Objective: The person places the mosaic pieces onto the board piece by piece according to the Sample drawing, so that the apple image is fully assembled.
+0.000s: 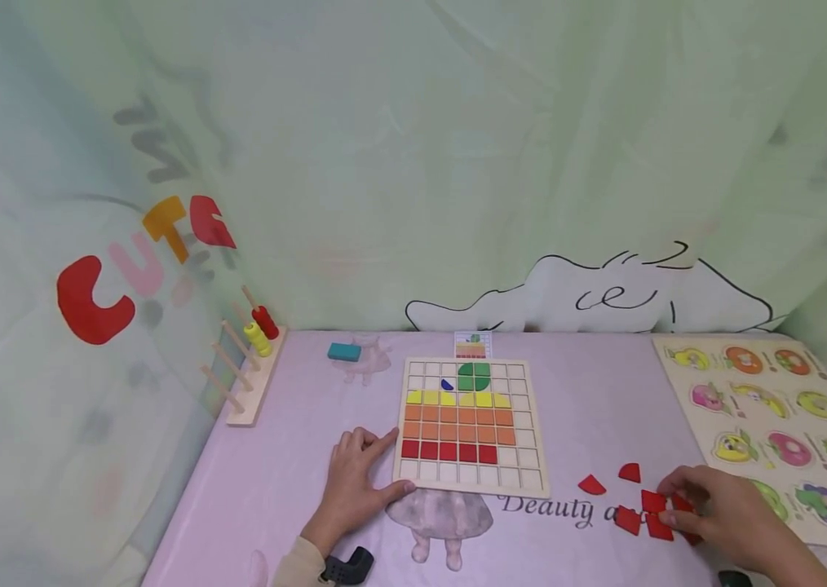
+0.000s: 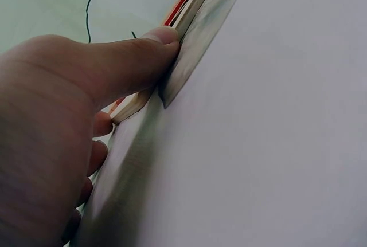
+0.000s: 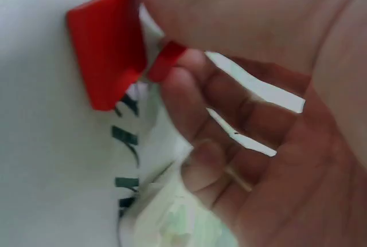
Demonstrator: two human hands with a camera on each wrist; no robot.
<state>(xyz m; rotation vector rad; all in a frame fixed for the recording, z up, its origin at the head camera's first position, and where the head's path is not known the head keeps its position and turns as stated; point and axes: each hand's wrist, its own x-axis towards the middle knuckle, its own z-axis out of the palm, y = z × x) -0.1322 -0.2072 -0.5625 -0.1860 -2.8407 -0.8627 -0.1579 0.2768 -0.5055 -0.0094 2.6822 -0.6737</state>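
A wooden grid board (image 1: pixel 524 466) lies mid-table, filled with rows of yellow, orange and red tiles, green tiles and a blue piece on top. My left hand (image 1: pixel 393 463) rests flat on the table at the board's left front corner. In the left wrist view its thumb (image 2: pixel 132 58) presses against the board's edge (image 2: pixel 192 6). Loose red pieces (image 1: pixel 627 519) lie at the front right, two of them rounded (image 1: pixel 592 486). My right hand (image 1: pixel 676 503) is over this pile. In the right wrist view its fingertips (image 3: pixel 178 78) pinch a red piece (image 3: pixel 167 58) beside a red square (image 3: pixel 106 52).
A fruit peg puzzle board (image 1: pixel 766 424) lies along the right edge. A wooden peg rack (image 1: pixel 248 383) with yellow and red rings stands at the left, with a teal block (image 1: pixel 343 351) beside it. A pattern card (image 1: pixel 473 345) sits behind the grid board. A curtain wall closes the back.
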